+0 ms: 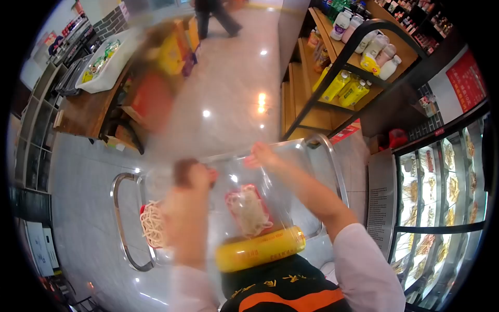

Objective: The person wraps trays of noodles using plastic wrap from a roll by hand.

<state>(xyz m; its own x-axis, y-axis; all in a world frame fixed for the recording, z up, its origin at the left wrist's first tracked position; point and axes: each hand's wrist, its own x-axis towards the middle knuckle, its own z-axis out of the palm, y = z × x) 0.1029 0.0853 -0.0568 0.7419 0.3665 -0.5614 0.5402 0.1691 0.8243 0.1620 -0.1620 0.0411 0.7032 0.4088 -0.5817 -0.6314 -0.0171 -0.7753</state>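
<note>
A yellow roll of cling film (pixel 260 248) lies across the steel cart's near side, against my dark apron. Clear film stretches forward from it over a red tray of pale, noodle-like strands (pixel 249 208). My right hand (pixel 263 156) is closed in a pinch on the film's far right edge. Opposite, my left hand (pixel 200 176) is blurred but looks closed on the film's left side. A dark brown smear beside its fingers cannot be made out. Left of my left forearm sits another red tray of pale strands (pixel 153 224), partly hidden by the arm.
The steel cart (pixel 312 182) has curved rails at both ends. Ahead on the right stands a shelf rack (pixel 332 67) with bottles. A lit glass display case (pixel 436 192) is at far right. At left, a wooden table (pixel 91 114) bears a white bin (pixel 117 65). A person (pixel 215 18) walks beyond.
</note>
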